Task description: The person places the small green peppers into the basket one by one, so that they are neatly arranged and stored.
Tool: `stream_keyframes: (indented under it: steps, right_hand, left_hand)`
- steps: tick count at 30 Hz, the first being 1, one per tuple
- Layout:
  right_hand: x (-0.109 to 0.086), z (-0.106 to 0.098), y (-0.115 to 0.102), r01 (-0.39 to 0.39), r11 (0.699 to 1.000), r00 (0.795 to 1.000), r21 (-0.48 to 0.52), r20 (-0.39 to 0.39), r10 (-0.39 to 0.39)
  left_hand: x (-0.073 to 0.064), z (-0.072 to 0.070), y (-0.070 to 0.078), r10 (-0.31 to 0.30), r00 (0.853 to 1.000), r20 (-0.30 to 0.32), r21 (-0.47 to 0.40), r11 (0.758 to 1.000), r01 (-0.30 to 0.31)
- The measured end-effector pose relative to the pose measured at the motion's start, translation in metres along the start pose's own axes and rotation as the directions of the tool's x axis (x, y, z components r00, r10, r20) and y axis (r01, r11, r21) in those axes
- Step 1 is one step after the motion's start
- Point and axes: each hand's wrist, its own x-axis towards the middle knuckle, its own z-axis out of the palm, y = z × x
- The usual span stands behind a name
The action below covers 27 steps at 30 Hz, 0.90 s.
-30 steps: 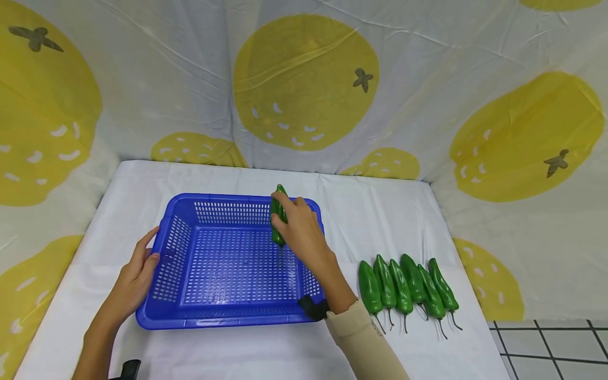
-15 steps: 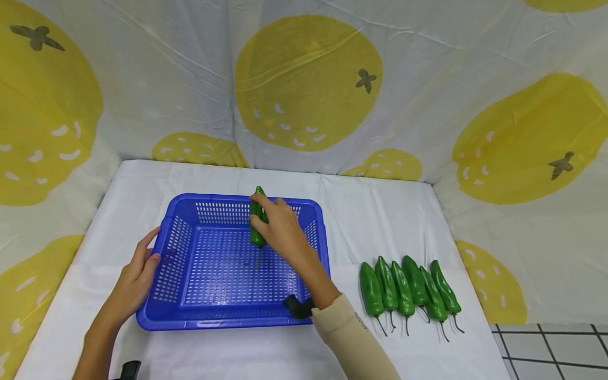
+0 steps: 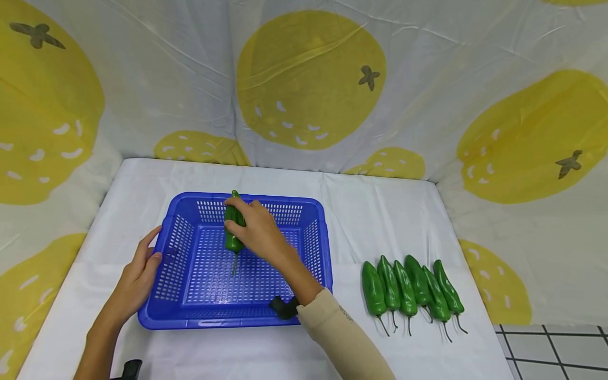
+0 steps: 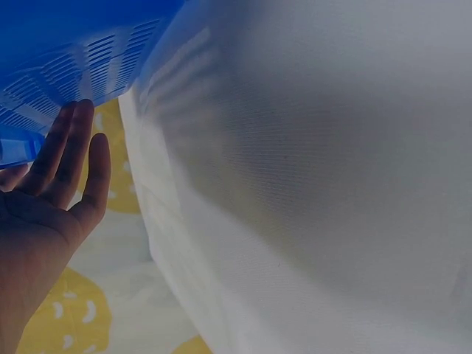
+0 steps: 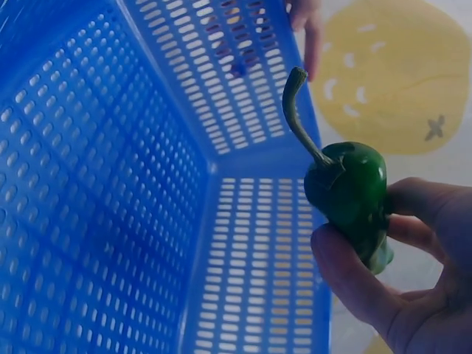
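Observation:
My right hand point(image 3: 256, 229) pinches a green pepper point(image 3: 232, 240) between thumb and fingers over the blue plastic basket point(image 3: 235, 323). Its tip points toward the far rim and its stem hangs toward me. In the right wrist view the pepper point(image 5: 354, 184) shows its curved stem, and the slotted basket walls lie beyond it. At the basket's left side, my left hand point(image 3: 138, 277) holds the rim, with the thumb at the edge. The left wrist view shows that hand's fingers point(image 4: 74, 151) extended against the outside of the slotted wall. No pepper shows on the visible basket floor.
Several green peppers point(image 3: 406, 290) lie side by side on the white cloth point(image 3: 361, 227) right of the basket, stems toward me. A lemon-patterned cloth point(image 3: 309, 79) hangs behind and at the sides. Floor tiles point(image 3: 556, 348) show at the lower right.
My right hand has carried the pepper leftward across the basket, from near its right end to left of its middle. The left hand stays at the left rim.

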Motion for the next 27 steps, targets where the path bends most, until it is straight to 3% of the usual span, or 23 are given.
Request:
stream_keyframes:
  steps: [13, 27]
  right_hand:
    - [0.014, 0.025, 0.004, 0.051, 0.999, 0.997, 0.017, 0.059, -0.052]
    - [0.033, 0.049, 0.003, 0.099, 0.995, 0.981, -0.031, 0.173, -0.092]
  left_hand:
    - [0.000, 0.001, 0.001, 0.000, 1.000, -0.003, 0.002, 1.000, 0.000]
    - [0.000, 0.001, -0.001, 0.002, 1.000, 0.001, -0.005, 1.000, -0.002]
